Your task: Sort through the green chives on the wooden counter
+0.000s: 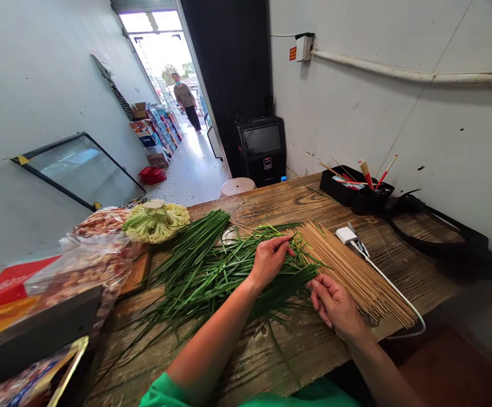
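A loose heap of long green garlic chives (212, 277) covers the middle of the wooden table. Over the stem ends of the heap, my left hand (270, 261) is closed, its thumb and forefinger pinching at thin chive stems. My right hand (334, 304) is closer to me, thumb and fingers pressed together at the end of a dark green chive bunch (290, 287); what lies inside its grip is partly hidden. Right beside both hands, a wide layer of bamboo skewers (351, 268) lies slantwise on the table, its upper end touching the chives.
Left of the chives are a cauliflower (156, 220) and bagged food (88, 265). A white charger (345, 235) with its cable rests by the skewers. Farther right stand a black holder (370, 198) and a black strap-like object (436, 229). A person (185, 99) is in the doorway.
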The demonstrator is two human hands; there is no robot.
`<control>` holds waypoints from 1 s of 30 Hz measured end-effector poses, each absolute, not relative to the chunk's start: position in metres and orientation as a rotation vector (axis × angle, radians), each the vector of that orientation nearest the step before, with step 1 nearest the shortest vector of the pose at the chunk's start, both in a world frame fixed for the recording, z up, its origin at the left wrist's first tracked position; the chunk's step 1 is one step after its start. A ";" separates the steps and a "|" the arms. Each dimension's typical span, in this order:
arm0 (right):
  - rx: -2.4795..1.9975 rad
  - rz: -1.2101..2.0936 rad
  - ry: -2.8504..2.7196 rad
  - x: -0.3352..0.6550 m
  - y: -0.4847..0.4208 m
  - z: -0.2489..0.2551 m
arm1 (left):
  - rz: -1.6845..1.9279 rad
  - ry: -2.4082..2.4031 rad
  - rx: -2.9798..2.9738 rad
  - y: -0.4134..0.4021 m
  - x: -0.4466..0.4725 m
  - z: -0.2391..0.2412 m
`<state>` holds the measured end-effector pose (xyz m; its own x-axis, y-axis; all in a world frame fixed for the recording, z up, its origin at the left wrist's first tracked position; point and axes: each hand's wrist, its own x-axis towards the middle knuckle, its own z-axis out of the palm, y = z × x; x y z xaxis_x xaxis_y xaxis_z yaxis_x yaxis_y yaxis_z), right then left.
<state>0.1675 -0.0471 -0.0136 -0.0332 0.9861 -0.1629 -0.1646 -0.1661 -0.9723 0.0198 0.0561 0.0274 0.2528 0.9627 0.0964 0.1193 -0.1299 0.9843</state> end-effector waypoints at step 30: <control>-1.299 1.319 -1.010 0.170 -0.044 -0.017 | 0.521 1.565 2.381 0.081 -0.022 0.035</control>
<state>0.1698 -0.0442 -0.0168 0.0615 0.9833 -0.1715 -0.0907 -0.1656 -0.9820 -0.0218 0.0809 0.0349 0.3609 0.9187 0.1603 0.8313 -0.3948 0.3912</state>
